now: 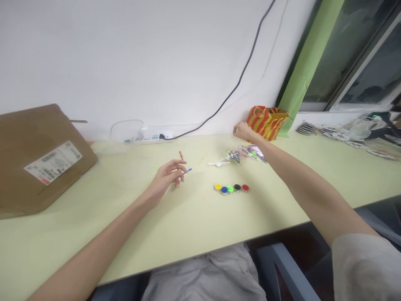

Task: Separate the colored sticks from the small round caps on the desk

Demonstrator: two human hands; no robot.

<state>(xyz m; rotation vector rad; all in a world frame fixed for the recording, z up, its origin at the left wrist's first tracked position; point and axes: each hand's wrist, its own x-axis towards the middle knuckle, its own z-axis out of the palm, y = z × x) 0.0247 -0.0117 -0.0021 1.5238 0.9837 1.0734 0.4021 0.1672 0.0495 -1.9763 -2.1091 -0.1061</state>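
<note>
One blue stick (189,170) at fingertips of left hand (171,172), red stick (181,155) just beyond, both on surface (188,225) side left of centre; likely light, stiff, snappable, best pinched mid-length. Left fingers loosely curled, grip unclear. Right hand (242,130) curled beside striped bag (266,125); cannot tell if holding anything. Tangled pile (233,156) partly obstructs between; five coloured lids (230,189) nearer person.
</note>
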